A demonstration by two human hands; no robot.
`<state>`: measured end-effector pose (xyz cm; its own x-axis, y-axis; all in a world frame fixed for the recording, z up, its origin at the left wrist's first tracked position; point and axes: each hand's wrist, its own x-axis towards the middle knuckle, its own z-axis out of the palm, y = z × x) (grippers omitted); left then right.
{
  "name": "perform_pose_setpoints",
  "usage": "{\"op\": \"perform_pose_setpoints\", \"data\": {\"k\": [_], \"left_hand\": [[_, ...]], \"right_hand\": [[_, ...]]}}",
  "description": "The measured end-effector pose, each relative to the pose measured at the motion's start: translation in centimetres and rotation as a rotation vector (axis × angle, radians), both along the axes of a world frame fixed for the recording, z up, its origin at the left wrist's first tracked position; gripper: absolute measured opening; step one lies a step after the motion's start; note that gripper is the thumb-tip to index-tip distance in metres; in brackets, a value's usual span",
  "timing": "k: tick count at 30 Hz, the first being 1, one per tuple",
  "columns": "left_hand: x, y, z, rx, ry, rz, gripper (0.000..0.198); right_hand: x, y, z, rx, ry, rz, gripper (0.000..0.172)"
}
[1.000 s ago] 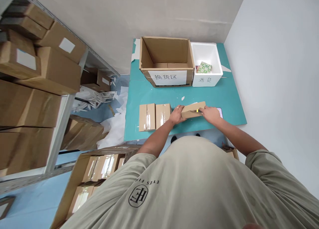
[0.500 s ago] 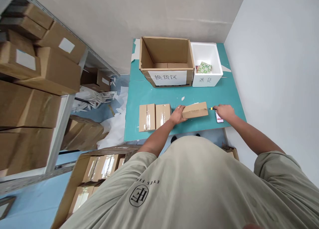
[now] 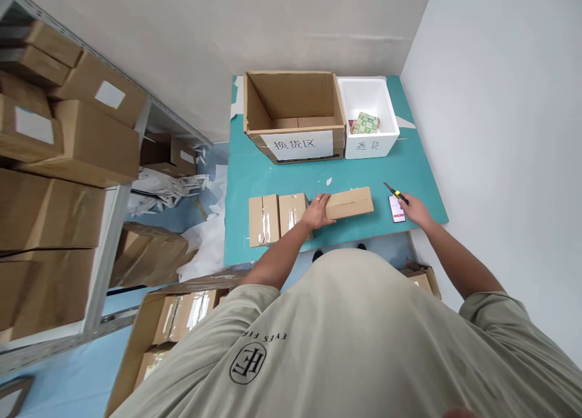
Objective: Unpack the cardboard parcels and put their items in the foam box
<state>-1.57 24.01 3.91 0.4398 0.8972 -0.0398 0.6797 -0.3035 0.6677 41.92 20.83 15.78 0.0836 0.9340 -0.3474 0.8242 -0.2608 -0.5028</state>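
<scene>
My left hand grips the left end of a small cardboard box, which lies at an angle over the teal table. A dark slit line runs along the box's near side. In my right hand is a utility knife with a black and yellow handle, its blade pointing up and left, apart from the box. Below the knife lies a phone with a lit screen. Two taped boxes, one at the left and one beside my left hand, stand side by side.
At the table's back stand a large open carton with a paper label and a white foam box holding a green-patterned packet. Shelves with cartons rise on the left. An open carton of boxes sits low left; a wall bounds the right.
My right hand has drawn the knife away from the box's right end, its blade now angled upward over the phone. My left hand still holds the box. The camera view has shifted slightly.
</scene>
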Motion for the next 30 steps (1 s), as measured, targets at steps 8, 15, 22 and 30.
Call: {"op": "perform_pose_setpoints", "data": {"k": [8, 15, 22, 30], "left_hand": [[4.1, 0.8, 1.4, 0.119, 0.190, -0.044, 0.149], [10.0, 1.8, 0.4, 0.113, 0.207, -0.076, 0.155], [10.8, 2.3, 1.1, 0.091, 0.203, -0.075, 0.120], [9.8, 2.4, 2.4, 0.071, 0.272, -0.083, 0.100]], "right_hand": [[-5.0, -1.3, -3.9, -0.237, 0.449, -0.241, 0.028], [-6.2, -2.5, -4.5, -0.195, 0.469, -0.263, 0.038], [-7.2, -3.9, -4.8, -0.217, 0.536, -0.284, 0.040], [-7.2, -3.1, -5.0, -0.231, 0.537, -0.242, 0.039]]}}
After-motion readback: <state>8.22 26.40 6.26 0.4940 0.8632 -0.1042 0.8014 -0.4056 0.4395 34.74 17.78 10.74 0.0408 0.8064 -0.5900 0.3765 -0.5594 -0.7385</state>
